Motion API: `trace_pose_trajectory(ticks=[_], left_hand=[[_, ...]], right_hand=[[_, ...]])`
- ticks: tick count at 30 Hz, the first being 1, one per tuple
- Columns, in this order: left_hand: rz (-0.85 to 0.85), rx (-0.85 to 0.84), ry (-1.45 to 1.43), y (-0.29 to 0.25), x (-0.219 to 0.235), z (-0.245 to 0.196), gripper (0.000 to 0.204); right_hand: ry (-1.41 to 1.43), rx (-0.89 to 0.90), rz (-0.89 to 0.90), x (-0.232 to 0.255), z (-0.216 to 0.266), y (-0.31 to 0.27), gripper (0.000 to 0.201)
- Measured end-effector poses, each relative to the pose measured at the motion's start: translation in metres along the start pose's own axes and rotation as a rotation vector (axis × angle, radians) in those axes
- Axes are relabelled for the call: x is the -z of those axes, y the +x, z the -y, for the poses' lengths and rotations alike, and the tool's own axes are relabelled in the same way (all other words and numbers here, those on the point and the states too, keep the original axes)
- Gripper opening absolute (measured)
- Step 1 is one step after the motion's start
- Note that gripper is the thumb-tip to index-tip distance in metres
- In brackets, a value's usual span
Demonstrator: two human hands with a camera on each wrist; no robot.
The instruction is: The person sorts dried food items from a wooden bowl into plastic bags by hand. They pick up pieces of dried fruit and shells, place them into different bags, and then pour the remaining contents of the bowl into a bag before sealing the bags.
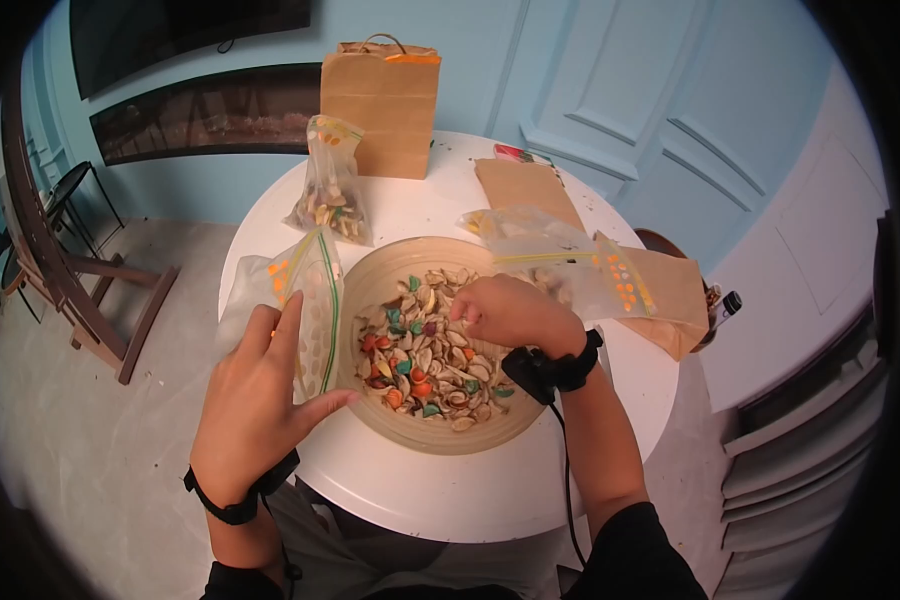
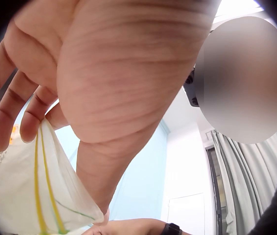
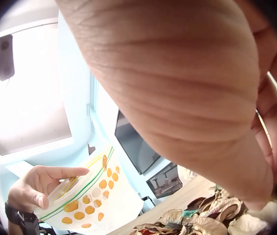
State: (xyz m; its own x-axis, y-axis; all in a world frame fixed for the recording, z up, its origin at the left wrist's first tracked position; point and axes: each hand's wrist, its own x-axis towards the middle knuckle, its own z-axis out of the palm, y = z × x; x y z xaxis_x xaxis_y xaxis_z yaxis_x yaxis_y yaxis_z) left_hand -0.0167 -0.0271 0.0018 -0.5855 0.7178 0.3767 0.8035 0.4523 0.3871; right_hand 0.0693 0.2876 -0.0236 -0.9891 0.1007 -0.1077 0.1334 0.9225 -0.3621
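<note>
My left hand is at the mouth of a clear zip bag left of the bowl, thumb and forefinger spread wide against its green-edged opening. In the left wrist view the bag hangs between the thumb and the fingers of the left hand. Over the bowl of dried petals or slices, my right hand is curled, knuckles up. The right wrist view shows the right hand with thumb and fingers pinching pieces just above the pile; how many is hidden.
A filled zip bag and an upright paper bag stand behind the bowl. Another zip bag lies at the right, by flat paper bags. The white table's round edge is close to the body.
</note>
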Motion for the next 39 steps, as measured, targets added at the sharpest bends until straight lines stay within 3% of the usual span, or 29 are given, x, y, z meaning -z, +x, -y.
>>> trace_pose_trajectory(ticks=[7, 10, 13, 14, 16, 20, 25, 26, 33, 37, 39], left_hand=[[-0.01, -0.05, 0.001, 0.001, 0.005, -0.001, 0.093], [-0.059, -0.031, -0.036, 0.0, 0.003, 0.001, 0.088], [-0.106, -0.006, -0.057, 0.002, 0.008, 0.001, 0.08], [-0.11, -0.012, -0.025, 0.002, 0.012, 0.002, 0.075], [-0.105, 0.004, -0.026, 0.01, 0.021, -0.008, 0.066], [-0.111, -0.172, 0.015, 0.054, 0.047, -0.035, 0.06], [-0.031, -0.352, -0.01, 0.14, 0.055, -0.063, 0.06], [0.051, -0.325, 0.078, 0.159, 0.059, -0.074, 0.06], [0.225, -0.401, 0.271, 0.267, -0.011, -0.101, 0.056], [0.387, -0.531, 0.503, 0.292, -0.072, -0.094, 0.062], [0.463, -0.541, 0.482, 0.291, -0.093, -0.096, 0.059]], right_hand=[[0.115, 0.018, 0.03, 0.011, 0.013, -0.004, 0.029], [0.057, 0.053, -0.097, 0.01, 0.01, -0.009, 0.033], [-0.077, 0.04, -0.115, 0.005, 0.021, -0.012, 0.036], [-0.05, 0.097, -0.184, -0.005, 0.016, -0.011, 0.036], [-0.003, 0.13, -0.158, 0.002, 0.024, -0.011, 0.035], [0.02, 0.156, -0.179, 0.007, 0.04, -0.023, 0.031], [0.067, 0.19, -0.274, 0.004, 0.043, -0.025, 0.031], [0.053, 0.187, -0.255, 0.006, 0.046, -0.026, 0.029], [0.106, 0.258, -0.334, 0.007, 0.057, -0.034, 0.014], [0.111, 0.282, -0.356, 0.007, 0.058, -0.033, 0.011], [0.1, 0.275, -0.315, 0.008, 0.059, -0.032, 0.009]])
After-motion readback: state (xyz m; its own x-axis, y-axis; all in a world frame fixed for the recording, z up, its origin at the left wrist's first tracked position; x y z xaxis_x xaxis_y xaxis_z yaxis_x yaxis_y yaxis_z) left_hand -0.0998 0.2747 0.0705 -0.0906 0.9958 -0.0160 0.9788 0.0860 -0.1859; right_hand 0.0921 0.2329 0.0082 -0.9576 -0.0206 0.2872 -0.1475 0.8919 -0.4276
